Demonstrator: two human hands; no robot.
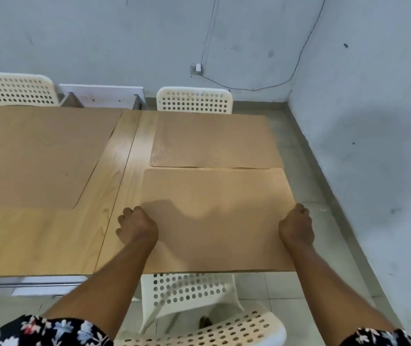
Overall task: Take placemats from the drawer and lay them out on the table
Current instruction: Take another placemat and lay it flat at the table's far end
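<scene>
A tan placemat (214, 211) lies flat on the near right part of the wooden table (57, 236). My left hand (135, 226) grips its left edge and my right hand (296, 226) grips its right edge, fingers curled. A second tan placemat (214, 141) lies just beyond it, its near left corner showing a dotted texture. A third, larger tan placemat (32, 156) covers the far left of the table.
White perforated chairs stand at the far side (194, 99), far left (14, 88) and under the near edge (187, 295). A drawer handle (37, 285) shows below the table's near left edge. A grey wall closes the right side.
</scene>
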